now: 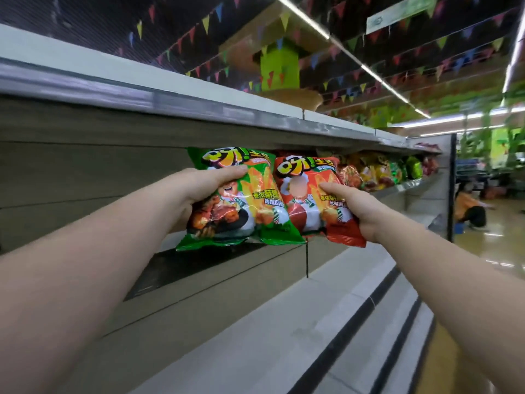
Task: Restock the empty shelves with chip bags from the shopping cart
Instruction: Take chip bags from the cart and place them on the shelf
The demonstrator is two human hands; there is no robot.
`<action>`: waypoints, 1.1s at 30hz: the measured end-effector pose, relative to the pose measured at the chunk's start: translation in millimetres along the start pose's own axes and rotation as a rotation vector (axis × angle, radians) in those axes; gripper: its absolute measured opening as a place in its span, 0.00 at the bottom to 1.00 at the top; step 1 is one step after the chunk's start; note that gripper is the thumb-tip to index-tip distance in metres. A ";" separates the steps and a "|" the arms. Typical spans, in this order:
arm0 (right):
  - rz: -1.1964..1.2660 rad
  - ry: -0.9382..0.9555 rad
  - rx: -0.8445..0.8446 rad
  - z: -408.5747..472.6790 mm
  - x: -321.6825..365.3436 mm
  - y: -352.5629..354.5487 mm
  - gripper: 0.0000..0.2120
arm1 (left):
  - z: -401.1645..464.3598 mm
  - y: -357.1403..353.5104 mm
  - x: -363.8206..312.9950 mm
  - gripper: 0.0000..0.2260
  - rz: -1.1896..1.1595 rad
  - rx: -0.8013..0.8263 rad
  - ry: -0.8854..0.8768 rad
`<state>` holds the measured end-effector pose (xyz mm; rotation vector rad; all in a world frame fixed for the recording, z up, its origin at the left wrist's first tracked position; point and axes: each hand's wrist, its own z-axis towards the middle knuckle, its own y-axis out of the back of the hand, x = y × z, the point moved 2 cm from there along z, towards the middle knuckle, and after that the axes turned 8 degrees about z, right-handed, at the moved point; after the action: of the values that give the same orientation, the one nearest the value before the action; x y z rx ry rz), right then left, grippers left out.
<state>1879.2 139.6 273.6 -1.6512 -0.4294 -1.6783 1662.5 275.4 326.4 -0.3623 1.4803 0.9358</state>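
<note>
Up at the shelf, we have both arms stretched out and 1 chip bag in each hand. Our left hand [199, 191] grips the green bag [250, 200] at its left edge, thumb laid across the front near the top and the other fingers hidden behind the bag. Our right hand [358, 206] grips the red bag [301, 194] at its right edge, thumb pressed on the printed front, the rest of the fingers tucked behind it. The 2 bags stand upright side by side, and the green one's right edge slightly overlaps the red one's left edge. Their bottom seams hang at the front lip of the grey shelf [284, 260]; whether they rest on the shelf we cannot tell. Both bags sit just under the metal rail of the upper shelf [199, 109]. To the right of the red bag, a row of stocked snack bags [377, 174] runs along the same shelf toward the far end of the aisle. To the left of the green bag, the grey back panel [85, 172] shows bare. Farther down the aisle, a person in an orange top [468, 209] crouches on the shiny floor. Coloured pennant flags [355, 72] hang across the dark ceiling beside long strip lights.
</note>
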 end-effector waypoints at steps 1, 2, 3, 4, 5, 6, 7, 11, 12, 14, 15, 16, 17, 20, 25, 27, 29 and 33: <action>-0.003 0.001 -0.001 12.6 1.4 2.4 0.16 | 10.7 -2.9 -2.6 0.16 0.008 0.002 -0.005; -0.007 0.002 0.004 23.4 3.7 4.3 0.16 | 21.7 -5.1 -5.8 0.16 0.016 0.009 -0.005; -0.009 0.004 0.009 35.9 6.1 7.8 0.16 | 32.1 -8.1 -9.2 0.17 0.027 0.023 0.002; -0.010 0.002 0.015 46.3 8.2 11.4 0.15 | 42.2 -10.8 -12.1 0.17 0.036 0.044 0.009; -0.015 0.003 0.018 55.9 9.9 16.6 0.14 | 51.2 -14.1 -14.5 0.18 0.047 0.065 0.014; -0.020 0.005 0.017 63.8 11.4 22.0 0.14 | 59.1 -17.6 -17.1 0.19 0.059 0.086 0.014; -0.028 0.008 0.007 73.4 12.7 29.2 0.15 | 67.1 -21.3 -18.9 0.22 0.069 0.106 0.015; -0.091 -0.009 -0.051 107.8 18.5 58.2 0.18 | 92.7 -36.7 -22.6 0.30 0.087 0.149 0.034; -0.110 -0.013 -0.062 116.7 20.4 65.4 0.18 | 98.2 -39.8 -23.3 0.30 0.095 0.150 0.036; -0.135 -0.014 -0.068 135.3 23.8 78.9 0.18 | 110.4 -44.5 -23.9 0.31 0.104 0.147 0.038; -0.141 -0.009 -0.069 145.8 25.5 85.7 0.18 | 116.7 -47.3 -23.6 0.31 0.102 0.142 0.041; -0.147 -0.003 -0.072 156.8 27.0 91.6 0.19 | 122.4 -50.3 -23.4 0.30 0.089 0.128 0.041; -0.152 0.002 -0.068 168.1 28.2 96.7 0.21 | 128.3 -52.7 -22.7 0.27 0.074 0.099 0.037; -0.167 0.005 -0.036 203.6 31.1 105.0 0.24 | 142.4 -64.8 -21.7 0.18 0.029 0.028 0.058; -0.218 -0.020 0.048 255.4 38.6 108.2 0.15 | 169.2 -82.8 -22.7 0.16 0.037 -0.018 0.139; -0.251 -0.008 0.071 273.3 39.5 111.2 0.15 | 176.8 -90.9 -22.8 0.16 0.020 -0.030 0.163; -0.282 -0.009 0.077 285.2 40.5 114.3 0.15 | 183.9 -99.8 -22.7 0.19 0.014 -0.040 0.163; -0.299 -0.054 0.106 296.1 40.0 121.0 0.16 | 192.7 -113.9 -22.2 0.25 0.051 -0.079 0.149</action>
<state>2178.7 250.8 316.9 -1.6182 -0.8122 -1.7918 1878.5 338.0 332.3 -0.4622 1.5970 1.0287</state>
